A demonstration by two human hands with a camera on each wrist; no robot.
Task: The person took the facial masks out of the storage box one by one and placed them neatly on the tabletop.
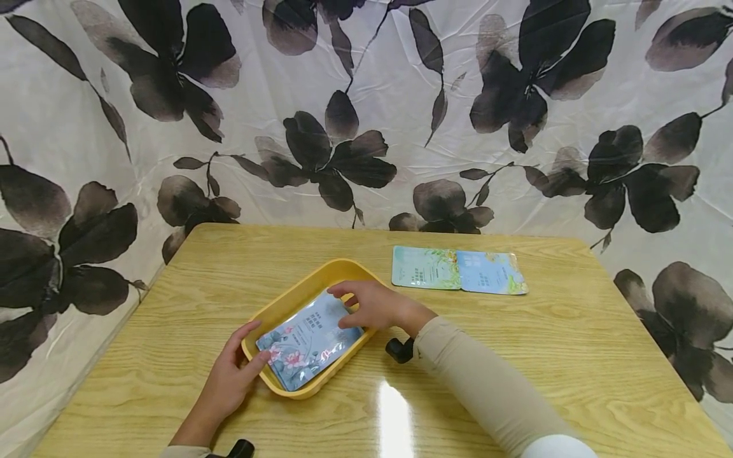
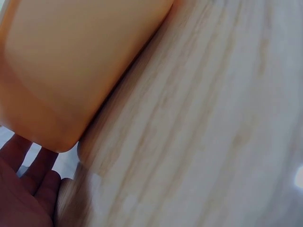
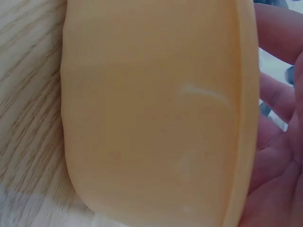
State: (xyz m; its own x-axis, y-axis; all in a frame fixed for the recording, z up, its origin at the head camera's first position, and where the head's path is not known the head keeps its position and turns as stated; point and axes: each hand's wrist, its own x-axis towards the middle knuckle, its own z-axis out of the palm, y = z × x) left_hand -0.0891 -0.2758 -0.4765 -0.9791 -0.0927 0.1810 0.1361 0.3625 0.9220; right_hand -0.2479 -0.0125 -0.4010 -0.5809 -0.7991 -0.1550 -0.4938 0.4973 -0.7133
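Note:
A yellow plastic basket (image 1: pixel 338 380) sits at a slant on the wooden table. In it lies a shiny pale-blue sachet (image 1: pixel 312 337) printed with pink flowers. At the basket's near left corner is my left hand (image 1: pixel 226 381), thumb over the rim and fingers along the outer end. The left wrist view shows those fingers (image 2: pixel 40 172) against the end of the basket. Reaching over the right rim, my right hand (image 1: pixel 375 304) hovers above the sachet's upper right edge, thumb and forefinger spread apart. In the right wrist view the basket wall hides part of that hand.
Farther back on the right, a green sachet (image 1: pixel 425 267) and a blue sachet (image 1: pixel 491 273) lie side by side, edges meeting. Behind the table hangs a white cloth (image 1: pixel 401 127) with dark flowers. A bright glare falls on the table near the front.

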